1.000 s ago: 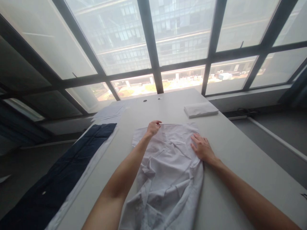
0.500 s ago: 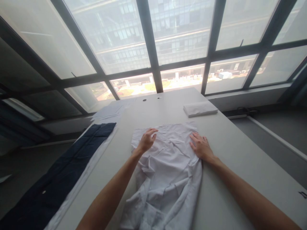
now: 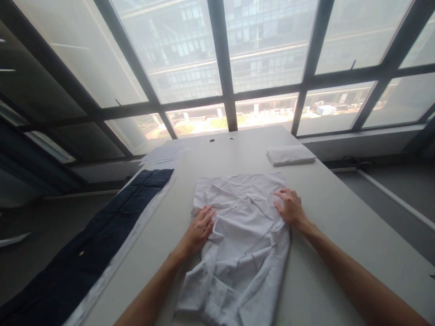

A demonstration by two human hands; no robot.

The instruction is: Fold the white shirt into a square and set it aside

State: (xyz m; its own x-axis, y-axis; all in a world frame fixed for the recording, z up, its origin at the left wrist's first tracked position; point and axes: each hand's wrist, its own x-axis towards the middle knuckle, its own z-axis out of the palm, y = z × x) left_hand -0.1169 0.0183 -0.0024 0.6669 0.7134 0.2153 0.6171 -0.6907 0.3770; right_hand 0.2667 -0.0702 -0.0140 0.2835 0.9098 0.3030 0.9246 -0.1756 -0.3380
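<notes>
A crumpled white shirt (image 3: 241,235) lies spread on the grey table (image 3: 340,217) in front of me. My left hand (image 3: 199,228) rests flat on the shirt's left edge, fingers apart and pointing away from me. My right hand (image 3: 288,206) presses on the shirt's right edge, fingers slightly curled over the cloth. Neither hand grips anything.
A folded white cloth (image 3: 290,155) lies at the table's far right. A long dark blue garment (image 3: 98,244) lies along the table's left edge over a white one. More white cloth (image 3: 163,153) sits at the far left corner. Large windows stand beyond the table.
My left hand has drawn back toward me from the shirt's far edge to its left side and now lies flat. My right hand has stayed almost in place.
</notes>
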